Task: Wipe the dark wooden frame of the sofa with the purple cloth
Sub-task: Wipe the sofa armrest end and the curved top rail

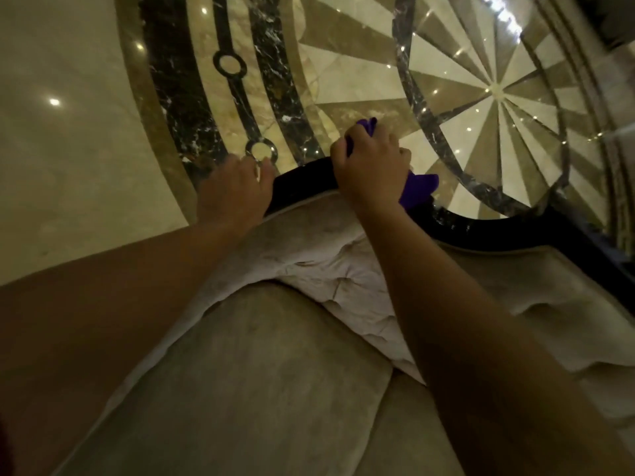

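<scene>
The dark wooden frame [481, 231] curves along the top edge of the sofa back, from centre to the right. My right hand [371, 166] presses the purple cloth [419, 187] onto the frame near its highest point; cloth shows above the knuckles and beside the wrist. My left hand [233, 190] rests flat on the frame's left end, fingers spread, holding nothing. Part of the frame is hidden under both hands.
Beige tufted upholstery [309, 262] lies below the frame, with a seat cushion [261, 372] nearer me. Beyond the sofa back is a glossy marble floor [68, 132] with a dark ring inlay and a starburst medallion [494, 91].
</scene>
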`<action>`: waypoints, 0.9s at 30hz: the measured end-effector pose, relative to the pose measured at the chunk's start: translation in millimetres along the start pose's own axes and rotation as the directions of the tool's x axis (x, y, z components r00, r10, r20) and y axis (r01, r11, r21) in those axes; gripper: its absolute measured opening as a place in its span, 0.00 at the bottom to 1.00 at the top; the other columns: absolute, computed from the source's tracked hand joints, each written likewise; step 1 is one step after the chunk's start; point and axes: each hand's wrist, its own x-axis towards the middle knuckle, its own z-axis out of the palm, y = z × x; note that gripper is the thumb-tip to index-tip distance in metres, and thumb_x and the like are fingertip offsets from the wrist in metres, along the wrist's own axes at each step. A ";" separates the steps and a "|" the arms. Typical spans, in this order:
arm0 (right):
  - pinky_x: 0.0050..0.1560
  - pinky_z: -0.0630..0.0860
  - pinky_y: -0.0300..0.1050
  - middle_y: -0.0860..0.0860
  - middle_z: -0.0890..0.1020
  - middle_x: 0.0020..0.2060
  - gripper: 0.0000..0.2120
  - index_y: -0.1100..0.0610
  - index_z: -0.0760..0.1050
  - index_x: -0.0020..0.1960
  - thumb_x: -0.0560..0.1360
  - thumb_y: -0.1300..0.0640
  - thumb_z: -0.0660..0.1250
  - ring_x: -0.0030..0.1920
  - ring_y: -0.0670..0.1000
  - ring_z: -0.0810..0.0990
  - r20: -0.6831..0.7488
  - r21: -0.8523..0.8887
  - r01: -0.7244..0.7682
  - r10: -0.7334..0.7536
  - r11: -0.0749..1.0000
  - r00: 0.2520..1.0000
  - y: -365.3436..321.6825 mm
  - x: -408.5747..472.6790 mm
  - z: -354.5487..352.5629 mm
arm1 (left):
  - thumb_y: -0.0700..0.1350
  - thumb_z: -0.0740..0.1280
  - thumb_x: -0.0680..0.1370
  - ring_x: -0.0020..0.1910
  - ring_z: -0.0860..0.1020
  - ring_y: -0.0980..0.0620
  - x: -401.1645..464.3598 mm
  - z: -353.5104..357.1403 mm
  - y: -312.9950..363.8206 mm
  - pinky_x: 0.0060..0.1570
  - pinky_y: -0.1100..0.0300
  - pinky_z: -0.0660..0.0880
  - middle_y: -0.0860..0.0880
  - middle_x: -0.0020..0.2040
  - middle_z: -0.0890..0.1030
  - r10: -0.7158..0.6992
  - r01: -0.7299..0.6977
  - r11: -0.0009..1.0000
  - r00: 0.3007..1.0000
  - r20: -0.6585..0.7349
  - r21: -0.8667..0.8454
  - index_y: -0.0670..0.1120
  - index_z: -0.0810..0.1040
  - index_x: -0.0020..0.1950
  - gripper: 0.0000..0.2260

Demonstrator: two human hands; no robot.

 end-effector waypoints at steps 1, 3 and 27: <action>0.62 0.72 0.58 0.57 0.80 0.57 0.17 0.55 0.80 0.58 0.82 0.47 0.57 0.57 0.59 0.78 -0.035 -0.006 -0.014 0.014 1.000 0.999 -3.8 -6.0 2.3 | 0.57 0.51 0.85 0.51 0.80 0.34 0.9 2.9 -0.6 0.44 0.46 0.72 0.37 0.54 0.80 -0.052 0.049 0.997 0.997 -0.051 -0.060 0.41 0.79 0.56 0.24; 0.66 0.69 0.58 0.57 0.81 0.58 0.16 0.54 0.81 0.58 0.82 0.48 0.58 0.58 0.59 0.78 -0.103 0.018 -0.041 0.043 0.999 0.994 -9.1 -14.2 4.3 | 0.58 0.52 0.84 0.48 0.80 0.34 -1.5 5.6 -1.6 0.42 0.49 0.67 0.37 0.52 0.80 -0.074 0.066 0.995 0.992 -0.101 -0.080 0.40 0.80 0.51 0.25; 0.72 0.64 0.66 0.63 0.80 0.59 0.17 0.58 0.76 0.62 0.85 0.51 0.54 0.60 0.64 0.78 0.386 -0.730 0.070 0.326 0.680 0.863 148.4 -15.9 -73.3 | 0.50 0.56 0.84 0.35 0.69 0.43 -5.0 2.3 -1.9 0.37 0.50 0.64 0.36 0.41 0.74 -0.075 0.059 0.990 0.990 -0.116 -0.132 0.36 0.76 0.44 0.21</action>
